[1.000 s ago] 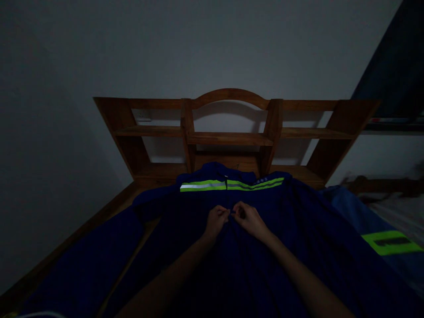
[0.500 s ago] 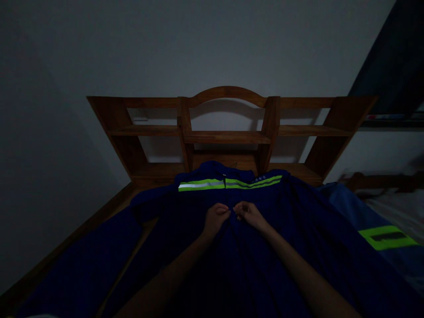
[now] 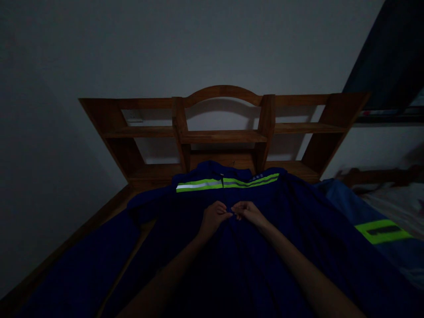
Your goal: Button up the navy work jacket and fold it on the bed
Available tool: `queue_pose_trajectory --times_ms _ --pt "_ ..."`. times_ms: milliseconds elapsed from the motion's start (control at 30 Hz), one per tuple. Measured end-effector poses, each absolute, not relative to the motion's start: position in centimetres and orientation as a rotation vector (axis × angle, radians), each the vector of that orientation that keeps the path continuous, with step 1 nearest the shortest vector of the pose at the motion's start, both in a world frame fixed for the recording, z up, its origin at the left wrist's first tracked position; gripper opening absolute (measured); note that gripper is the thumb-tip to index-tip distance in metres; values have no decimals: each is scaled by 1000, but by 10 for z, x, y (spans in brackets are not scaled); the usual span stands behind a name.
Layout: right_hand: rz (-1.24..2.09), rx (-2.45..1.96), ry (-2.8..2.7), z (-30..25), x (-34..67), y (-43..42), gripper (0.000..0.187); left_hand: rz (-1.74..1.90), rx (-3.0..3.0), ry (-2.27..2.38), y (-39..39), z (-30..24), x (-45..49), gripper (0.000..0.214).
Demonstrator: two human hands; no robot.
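Observation:
A dark blue work jacket (image 3: 265, 247) lies spread out, collar toward the headboard, with a yellow-green and silver reflective band (image 3: 199, 184) across its chest. At the front seam, just below the band, my left hand (image 3: 214, 217) pinches the jacket's edge between thumb and fingers. My right hand (image 3: 249, 213) pinches the other side of the seam, its fingertips almost touching the left ones. Any button or small fastener between the fingertips is too dark to make out. One sleeve (image 3: 89, 251) stretches down to the left.
Behind the collar stands a wooden headboard (image 3: 228, 137) with open shelves, against a pale wall (image 3: 149, 48). To the right lies another blue garment (image 3: 347, 203) with a yellow-green band. A dark window or curtain (image 3: 387, 57) is at the upper right. The room is dim.
My left hand has moved slightly closer to the right one, so the fingertips nearly meet at the seam. The whole view has shifted a little.

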State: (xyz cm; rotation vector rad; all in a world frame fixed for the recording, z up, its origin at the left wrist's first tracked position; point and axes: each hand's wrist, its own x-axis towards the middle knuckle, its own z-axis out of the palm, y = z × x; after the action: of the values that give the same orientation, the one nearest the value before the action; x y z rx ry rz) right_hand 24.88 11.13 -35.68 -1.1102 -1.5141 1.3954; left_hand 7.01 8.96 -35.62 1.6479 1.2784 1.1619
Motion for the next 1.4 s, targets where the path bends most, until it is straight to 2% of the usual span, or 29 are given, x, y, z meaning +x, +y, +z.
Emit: queue_pose_trajectory --times_ms 700,1400 --pt "1405 -1059 -1482 -354 248 108 32 1174 1772 1346 84 -352 75 7" --pt "1365 -1102 -1513 -364 247 110 17 1078 1862 1439 86 -353 75 17"
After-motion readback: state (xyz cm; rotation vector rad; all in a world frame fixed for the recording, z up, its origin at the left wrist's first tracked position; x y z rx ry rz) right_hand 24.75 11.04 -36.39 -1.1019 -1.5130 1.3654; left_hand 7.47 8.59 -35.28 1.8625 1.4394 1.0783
